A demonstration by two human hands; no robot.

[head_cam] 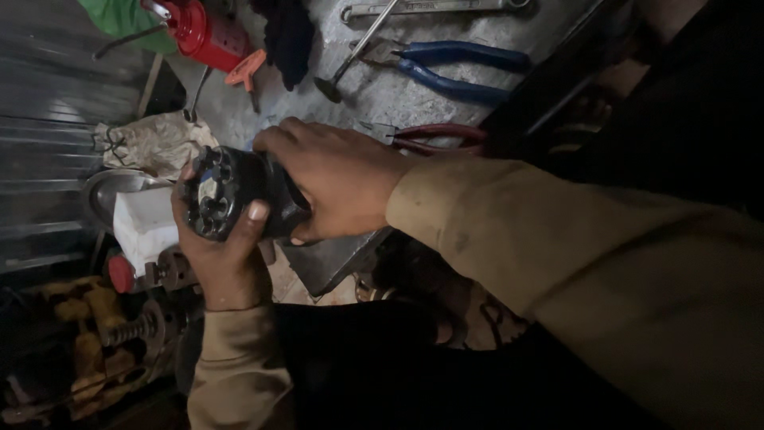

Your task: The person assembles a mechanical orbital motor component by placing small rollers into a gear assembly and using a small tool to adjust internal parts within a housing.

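Above the edge of a grey metal workbench (pixel 374 95), the person holds a black cylindrical metal part (pixel 235 195) in both hands, in front of the chest. The bench is the biggest thing in view and carries several tools: blue-handled pliers (pixel 458 68), red-handled pliers (pixel 438 137), a long flat wrench (pixel 430 8), a red can (pixel 208 33) and an orange-handled tool (pixel 247 70). To the left of the bench lie a crumpled pale cloth (pixel 155 143), a shallow metal dish (pixel 107 191) and a white block (pixel 143 223).

The part looks like solid machined steel, so it is probably heavy for its size, fully stiff and not fragile. Its dark surface may be oily, so it can be slippery. Its round end face, with several holes or bolt heads around a centre opening, points toward the camera. The safest hold seems to be around the cylinder wall, not on the end face.

The right hand (pixel 342 187) is closed over the upper and rear side of the body, with fingers wrapped across it. The left hand (pixel 223 263) is closed from below, its thumb pressed on the side just beside the end face. The part therefore sits between both palms, with only its front end free of the grip.
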